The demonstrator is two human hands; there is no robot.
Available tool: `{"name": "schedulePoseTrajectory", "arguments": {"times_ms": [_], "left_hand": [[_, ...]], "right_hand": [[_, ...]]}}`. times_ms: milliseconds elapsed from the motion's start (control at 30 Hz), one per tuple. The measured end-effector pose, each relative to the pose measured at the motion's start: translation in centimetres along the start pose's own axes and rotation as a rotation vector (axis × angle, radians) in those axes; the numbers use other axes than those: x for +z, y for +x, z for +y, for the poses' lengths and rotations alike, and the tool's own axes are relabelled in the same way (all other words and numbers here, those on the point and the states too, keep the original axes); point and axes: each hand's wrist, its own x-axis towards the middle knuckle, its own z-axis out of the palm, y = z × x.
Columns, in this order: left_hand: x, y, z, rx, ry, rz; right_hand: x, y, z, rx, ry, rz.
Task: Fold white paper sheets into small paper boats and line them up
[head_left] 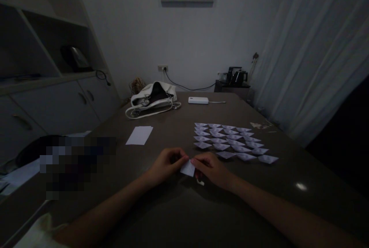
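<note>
Between my two hands is a small folded piece of white paper (188, 168), held a little above the dark table. My left hand (168, 164) pinches its upper left corner between thumb and fingers. On the other side, my right hand (212, 169) grips the upper right edge in a similar pinch. A small white bit (200, 182) shows just below my right fingers; what it is I cannot tell. To the right and beyond my right hand, several folded paper boats (232, 143) stand in rows. Flat sheets of white paper (140, 135) lie stacked to the left.
At the table's far side lie a white handbag (154, 100) and a white power bank (198, 100) with a short cable. Paper scraps (261, 125) lie near the right edge. A blurred-out dark patch (77, 163) covers the left side. A coffee maker (238, 77) stands beyond the table.
</note>
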Motion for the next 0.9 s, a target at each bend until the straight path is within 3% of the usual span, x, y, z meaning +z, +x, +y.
{"name": "schedulePoseTrajectory", "arguments": {"times_ms": [467,900], "left_hand": [[-0.03,0.1,-0.61,0.013,-0.008,-0.086],[-0.01,-0.1,-0.38,0.006,0.012,-0.076]], "right_hand": [[-0.07,-0.01,0.18,-0.023,-0.061,-0.007],[-0.17,0.0,-0.28,-0.058,-0.08,0.023]]}}
